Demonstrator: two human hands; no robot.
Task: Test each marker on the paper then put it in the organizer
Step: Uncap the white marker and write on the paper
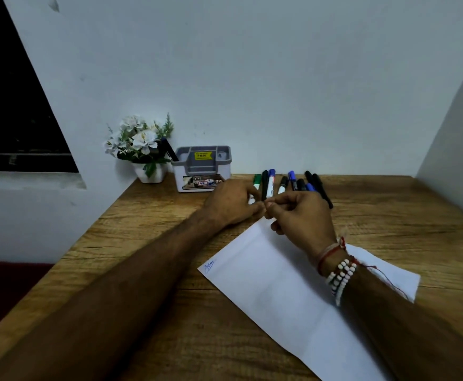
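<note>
My left hand [233, 204] and my right hand [300, 218] meet fingertip to fingertip above the far corner of the white paper [279, 287]. Both have curled fingers and pinch a marker [252, 200]. Only a small white bit of the marker shows by my left fingers; the rest is hidden. Near the paper's left corner is a small blue scribble [209, 266]. The grey-and-white organizer [201, 169] stands against the wall just left of my left hand. One dark marker [169, 152] leans in its left compartment. Several loose markers [290, 182] lie in a row behind my hands.
A white pot of artificial flowers [142, 149] stands left of the organizer in the corner. The wooden desk [147, 270] is bounded by walls behind and on the right, and its left edge runs diagonally. A dark window fills the upper left.
</note>
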